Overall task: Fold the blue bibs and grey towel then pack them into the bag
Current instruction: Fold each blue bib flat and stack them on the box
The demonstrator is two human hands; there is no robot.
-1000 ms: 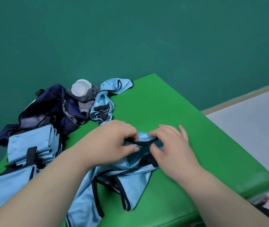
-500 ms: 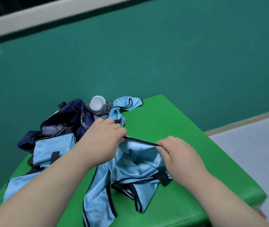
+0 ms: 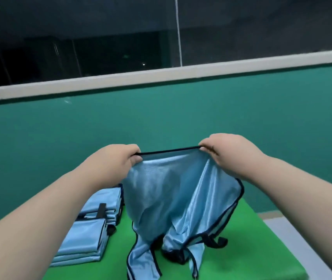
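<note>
- Above the green counter (image 3: 242, 249), near the middle of the view, a blue bib (image 3: 173, 190) hung spread out in the air, gripped by its dark-trimmed top edge.
- The left hand (image 3: 118, 158) pinched that edge at about ten o'clock from the bib's middle, its fingers (image 3: 135, 158) clamped together on the trim.
- The right hand (image 3: 227, 148) pinched the same edge at about one o'clock, fingers closed on the fabric, so the trim ran taut and nearly level between the two hands.
- Below the hands the cloth drooped in loose, shiny folds; its lower straps and a dark loop (image 3: 217, 241) trailed down to the counter at about six o'clock.
- At about eight o'clock from the held bib, a stack of folded bibs (image 3: 82, 245) lay on the counter, with a second folded stack (image 3: 104, 205) just behind it, toward nine o'clock; each showed a black strap.
- The raised bib stood just beside those stacks; whether it touched them could not be told.
- Beyond the counter, toward twelve o'clock, rose a teal wall (image 3: 161, 114) topped by a pale ledge (image 3: 161, 75), with dark glass above.
- Both bare forearms reached in from the lower corners, at seven and four o'clock.
</note>
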